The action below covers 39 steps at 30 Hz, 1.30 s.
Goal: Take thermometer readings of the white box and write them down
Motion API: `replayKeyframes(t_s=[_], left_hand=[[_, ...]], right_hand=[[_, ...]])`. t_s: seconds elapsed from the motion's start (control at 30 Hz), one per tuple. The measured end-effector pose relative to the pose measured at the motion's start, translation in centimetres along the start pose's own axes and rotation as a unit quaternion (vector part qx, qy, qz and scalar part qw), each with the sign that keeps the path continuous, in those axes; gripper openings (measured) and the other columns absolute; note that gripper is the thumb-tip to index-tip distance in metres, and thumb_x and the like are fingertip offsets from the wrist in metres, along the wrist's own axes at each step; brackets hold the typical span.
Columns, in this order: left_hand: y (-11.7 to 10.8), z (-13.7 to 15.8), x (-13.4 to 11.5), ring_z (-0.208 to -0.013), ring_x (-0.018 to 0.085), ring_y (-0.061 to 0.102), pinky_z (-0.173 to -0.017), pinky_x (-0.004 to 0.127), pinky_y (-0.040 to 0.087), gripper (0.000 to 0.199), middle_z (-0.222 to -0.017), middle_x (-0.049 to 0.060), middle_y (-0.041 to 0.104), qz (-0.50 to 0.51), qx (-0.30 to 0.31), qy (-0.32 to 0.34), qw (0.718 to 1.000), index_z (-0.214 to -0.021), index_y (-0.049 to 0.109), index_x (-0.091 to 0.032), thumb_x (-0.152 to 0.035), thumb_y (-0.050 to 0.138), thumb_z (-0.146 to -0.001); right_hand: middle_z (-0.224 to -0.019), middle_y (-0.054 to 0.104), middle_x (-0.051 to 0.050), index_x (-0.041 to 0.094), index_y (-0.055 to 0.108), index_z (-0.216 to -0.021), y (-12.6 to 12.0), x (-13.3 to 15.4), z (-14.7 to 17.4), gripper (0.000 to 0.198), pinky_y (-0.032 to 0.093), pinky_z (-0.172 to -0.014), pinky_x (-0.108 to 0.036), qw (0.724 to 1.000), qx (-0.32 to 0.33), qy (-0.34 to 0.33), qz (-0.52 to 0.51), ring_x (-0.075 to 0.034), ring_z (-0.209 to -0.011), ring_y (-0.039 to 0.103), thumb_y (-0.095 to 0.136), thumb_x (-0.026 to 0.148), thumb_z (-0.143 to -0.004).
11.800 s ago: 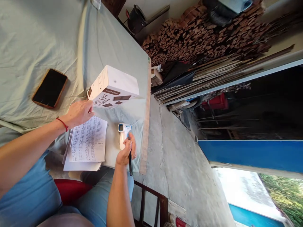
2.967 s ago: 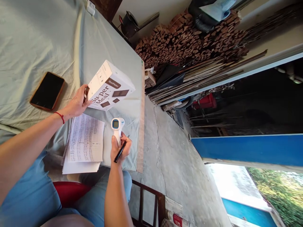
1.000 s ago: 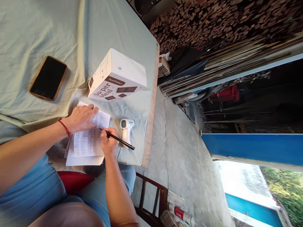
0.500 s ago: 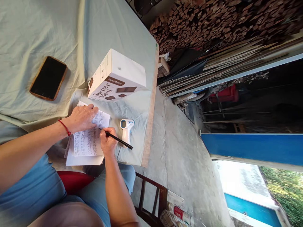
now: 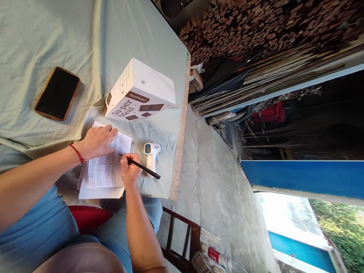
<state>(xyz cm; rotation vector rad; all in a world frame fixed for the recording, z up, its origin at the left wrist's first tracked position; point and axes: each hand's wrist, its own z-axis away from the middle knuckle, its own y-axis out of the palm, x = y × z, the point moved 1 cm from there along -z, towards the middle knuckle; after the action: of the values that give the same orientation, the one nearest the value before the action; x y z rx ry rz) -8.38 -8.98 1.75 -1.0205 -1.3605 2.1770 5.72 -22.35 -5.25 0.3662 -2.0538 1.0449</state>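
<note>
My right hand [image 5: 131, 169] grips a black pen [image 5: 143, 167], its tip down on a sheet of paper [image 5: 104, 172] covered in rows of handwriting. Flat across the upper part of that sheet lies my left hand [image 5: 99, 142], fingers stretched out, a red cord on its wrist. More white paper [image 5: 99, 193] shows beneath the written sheet. Just right of the pen hand is a white and blue infrared thermometer [image 5: 152, 155], partly behind the pen. A white box [image 5: 142, 91] printed "Super Meal" stands beyond both hands.
A phone [image 5: 57, 93] in a brown-edged case lies on the cloth-covered table [image 5: 136, 30] at the left. The table's wooden edge [image 5: 180, 151] runs along the right. Past it are a concrete floor, a dark wooden chair [image 5: 196, 242] and stacked firewood [image 5: 256, 30].
The pen's back end has shifted very slightly to the right. My left hand stays on the paper, and the objects on the table keep their places.
</note>
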Motion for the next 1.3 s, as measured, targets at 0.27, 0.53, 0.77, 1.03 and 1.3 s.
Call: replayKeyframes(t_s=[0.27, 0.53, 0.77, 1.03, 1.3], left_hand=[[0.08, -0.03, -0.05, -0.114, 0.033, 0.07, -0.08, 0.037, 0.052, 0.044, -0.128, 0.014, 0.066, 0.008, -0.001, -0.003, 1.0, -0.129, 0.057, -0.015, -0.043, 0.063, -0.097], [0.05, -0.03, -0.11, -0.114, 0.033, 0.07, -0.079, 0.037, 0.052, 0.045, -0.128, 0.013, 0.066, -0.004, -0.001, 0.0, 1.0, -0.13, 0.056, -0.015, -0.044, 0.064, -0.097], [0.25, 0.02, 0.08, -0.114, 0.033, 0.07, -0.081, 0.037, 0.052, 0.044, -0.128, 0.014, 0.066, 0.004, -0.006, 0.001, 1.0, -0.13, 0.056, -0.016, -0.044, 0.064, -0.097], [0.38, -0.07, 0.11, -0.114, 0.033, 0.069, -0.08, 0.036, 0.051, 0.044, -0.129, 0.013, 0.065, 0.0, -0.007, 0.002, 1.0, -0.13, 0.056, -0.016, -0.046, 0.063, -0.097], [0.39, -0.1, 0.17, -0.114, 0.032, 0.069, -0.081, 0.036, 0.052, 0.045, -0.129, 0.013, 0.065, 0.004, -0.008, 0.0, 1.0, -0.129, 0.056, -0.017, -0.046, 0.064, -0.096]], right_hand=[[-0.065, 0.057, 0.003, 0.024, 0.056, -0.077, -0.04, -0.04, 0.07, 0.021, 0.048, -0.059, -0.028, 1.0, -0.005, -0.004, -0.006, -0.015, -0.06, 0.054, 0.053, 0.041, -0.089], [-0.063, 0.055, 0.004, 0.024, 0.053, -0.076, -0.01, -0.19, 0.11, 0.02, 0.047, -0.059, -0.028, 1.0, -0.002, 0.01, -0.004, -0.014, -0.058, 0.052, 0.051, 0.04, -0.089], [-0.064, 0.055, 0.003, 0.024, 0.054, -0.077, -0.05, -0.23, 0.16, 0.02, 0.047, -0.059, -0.028, 1.0, -0.018, 0.001, 0.0, -0.015, -0.058, 0.052, 0.052, 0.04, -0.089], [-0.065, 0.057, 0.003, 0.024, 0.055, -0.078, 0.11, -0.26, 0.1, 0.021, 0.049, -0.059, -0.028, 1.0, -0.023, 0.013, 0.003, -0.014, -0.058, 0.054, 0.052, 0.042, -0.089], [-0.064, 0.056, 0.003, 0.024, 0.054, -0.077, -0.01, -0.2, 0.07, 0.021, 0.049, -0.059, -0.028, 1.0, -0.018, 0.015, 0.006, -0.014, -0.058, 0.053, 0.051, 0.041, -0.089]])
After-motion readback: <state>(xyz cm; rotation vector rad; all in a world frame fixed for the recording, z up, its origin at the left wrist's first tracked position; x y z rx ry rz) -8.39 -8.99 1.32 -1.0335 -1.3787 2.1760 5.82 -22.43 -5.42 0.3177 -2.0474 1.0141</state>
